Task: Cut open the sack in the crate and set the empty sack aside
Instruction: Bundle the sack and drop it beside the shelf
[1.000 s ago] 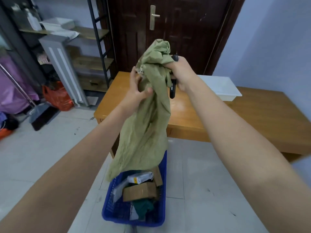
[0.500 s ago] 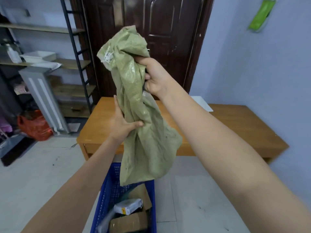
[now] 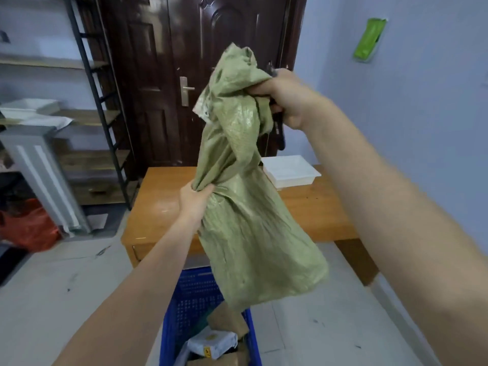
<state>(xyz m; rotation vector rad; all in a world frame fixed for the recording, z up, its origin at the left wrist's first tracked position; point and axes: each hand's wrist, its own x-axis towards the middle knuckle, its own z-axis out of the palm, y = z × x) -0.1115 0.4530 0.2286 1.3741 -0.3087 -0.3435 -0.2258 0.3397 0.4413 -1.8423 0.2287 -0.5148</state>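
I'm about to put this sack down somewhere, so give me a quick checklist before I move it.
1. Sack clear of the blue crate: ok, lifted above it.
2. Sack empty: looks ok, hangs limp; inside cannot tell.
3. Grip: ok, left hand bunches the middle, right hand holds the top.
4. Cutting tool: not ok, dark tool in the right hand along with the sack.
5. Place to set it: ok, wooden table bare on its near left part.

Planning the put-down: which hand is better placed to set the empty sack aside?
Left. The left hand grips only the sack at mid-length, while the right hand also clutches a black tool.
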